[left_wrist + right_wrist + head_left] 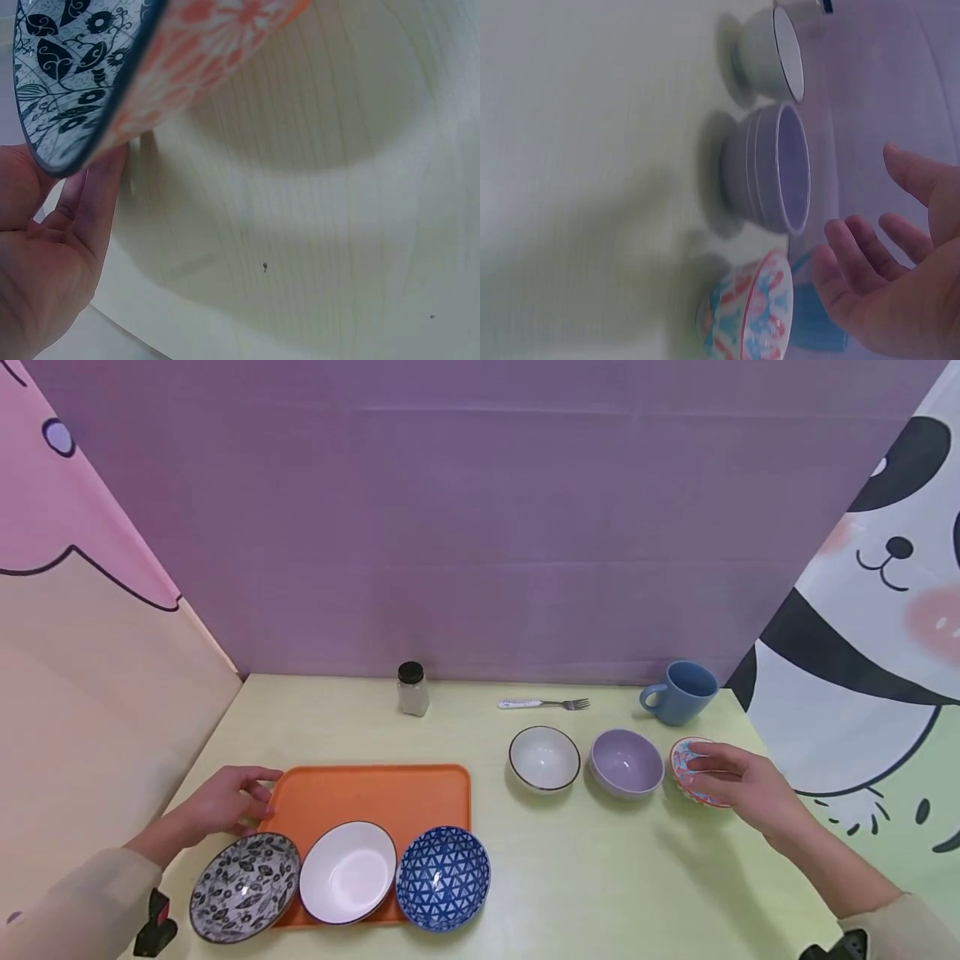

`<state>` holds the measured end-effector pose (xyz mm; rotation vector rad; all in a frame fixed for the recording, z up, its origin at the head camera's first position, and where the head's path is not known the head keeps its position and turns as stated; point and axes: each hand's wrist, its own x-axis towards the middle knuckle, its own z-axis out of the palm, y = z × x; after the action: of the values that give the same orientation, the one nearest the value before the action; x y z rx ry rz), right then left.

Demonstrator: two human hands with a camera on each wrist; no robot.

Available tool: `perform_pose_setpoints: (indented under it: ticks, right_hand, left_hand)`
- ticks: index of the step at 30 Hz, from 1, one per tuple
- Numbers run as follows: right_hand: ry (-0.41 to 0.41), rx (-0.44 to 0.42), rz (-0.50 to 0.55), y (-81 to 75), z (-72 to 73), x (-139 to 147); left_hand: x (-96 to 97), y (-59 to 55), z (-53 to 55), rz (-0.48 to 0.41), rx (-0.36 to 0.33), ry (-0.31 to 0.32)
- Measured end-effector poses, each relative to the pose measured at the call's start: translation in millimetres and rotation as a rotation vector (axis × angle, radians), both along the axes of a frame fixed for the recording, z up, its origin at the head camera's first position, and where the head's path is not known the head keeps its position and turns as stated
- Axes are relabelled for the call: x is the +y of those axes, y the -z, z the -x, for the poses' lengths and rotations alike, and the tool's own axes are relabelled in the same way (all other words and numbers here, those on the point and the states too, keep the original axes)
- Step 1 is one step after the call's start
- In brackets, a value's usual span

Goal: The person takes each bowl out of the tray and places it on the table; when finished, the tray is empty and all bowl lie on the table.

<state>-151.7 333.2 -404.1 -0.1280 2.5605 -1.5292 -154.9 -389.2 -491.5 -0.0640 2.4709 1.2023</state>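
My left hand [228,802] is at the left rim of the orange tray [375,789], its fingers loosely bent. A black-and-white leaf-patterned bowl [243,885] tilts on the tray's near left edge and hides some of the fingertips in the left wrist view. Beside it on the tray are a white bowl [348,872] and a blue triangle-patterned bowl [444,878], which overhangs the right corner. My right hand [750,789] hovers over a small colourful patterned bowl [750,315], fingers apart and holding nothing. Left of that bowl stand a purple bowl [627,764] and a small white dark-rimmed bowl [544,759].
A blue mug [682,692] stands at the back right, its handle to the left. A fork [543,703] lies near the back edge. Further left is a black-capped glass jar [412,690]. A purple backdrop [480,527] rises behind the table.
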Motion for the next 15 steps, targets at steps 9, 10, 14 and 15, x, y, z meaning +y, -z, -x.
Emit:
perform_pose_setpoints:
  ticks: [9, 10, 14, 15]
  right_hand:
    - [-0.089, 0.0, 0.052, 2.5, 0.3, -55]
    - [-0.102, -0.007, 0.06, 3.1, 0.2, -60]
    - [-0.142, -0.02, 0.075, 10.3, 1.5, -80]
    - [-0.147, -0.029, 0.078, 12.3, 1.7, -86]
  left_hand:
    - [2.7, -5.6, 1.9, 0.001, -0.007, -0.005]
    - [2.8, -5.6, 2.0, -0.001, -0.009, -0.007]
    - [2.9, -5.5, 0.9, -0.01, -0.011, -0.014]
    - [3.1, -5.4, 0.5, -0.008, -0.013, -0.017]
